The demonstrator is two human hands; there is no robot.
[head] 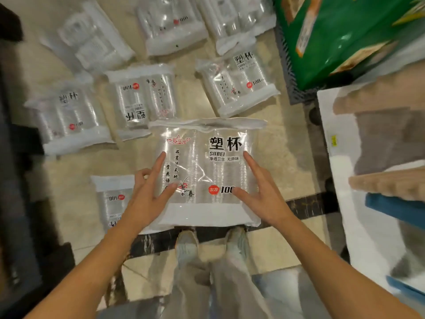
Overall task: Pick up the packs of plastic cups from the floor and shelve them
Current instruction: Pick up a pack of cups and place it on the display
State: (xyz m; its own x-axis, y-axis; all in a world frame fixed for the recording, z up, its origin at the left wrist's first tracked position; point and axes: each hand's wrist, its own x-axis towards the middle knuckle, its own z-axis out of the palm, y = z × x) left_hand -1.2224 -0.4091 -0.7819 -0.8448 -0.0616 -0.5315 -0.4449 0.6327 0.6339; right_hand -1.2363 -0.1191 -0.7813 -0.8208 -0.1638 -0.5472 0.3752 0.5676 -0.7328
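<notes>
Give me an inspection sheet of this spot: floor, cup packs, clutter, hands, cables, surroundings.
Surface: beige tiled floor, dark stripe.
Job's things: held pack lifted in front; seven floor packs beyond it and left.
Clutter: green package upper right.
Hands: left hand and right hand hold the held pack by its sides.
Cables: nothing seen.
Surroundings: white shelf with folded cloths on the right; the person's shoes below.

Green bag (pixel 345 31) upper right, dark crate (pixel 290 88) along its left edge; folded towels (pixel 386 139) on white shelf (pixel 326 116), right.
</notes>
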